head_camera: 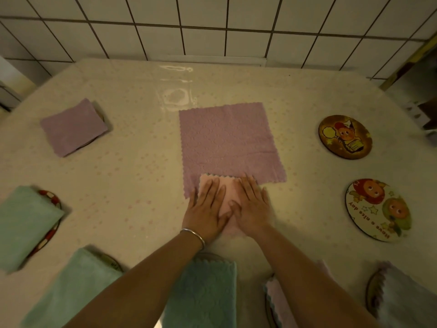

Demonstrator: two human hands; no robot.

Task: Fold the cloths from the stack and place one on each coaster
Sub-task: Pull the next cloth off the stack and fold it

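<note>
A folded pink cloth [227, 192] lies at the table's middle, overlapping the near edge of a flat, unfolded purple cloth [228, 142]. My left hand [205, 209] and my right hand [251, 205] press flat on the pink cloth, fingers straight. Two round picture coasters [345, 137] [378, 209] lie bare on the right. On the left, a folded purple cloth [73, 127] and a folded green cloth [22, 223] each cover a coaster. Along the near edge, folded green cloths [71, 287] [203, 297], a pink one [279, 301] and a pale one [402, 297] sit on coasters.
The table [132, 150] has a pale dotted covering under glossy plastic. A white tiled wall [212, 27] rises behind it. The table's right corner meets dark objects [428, 114] at the frame edge.
</note>
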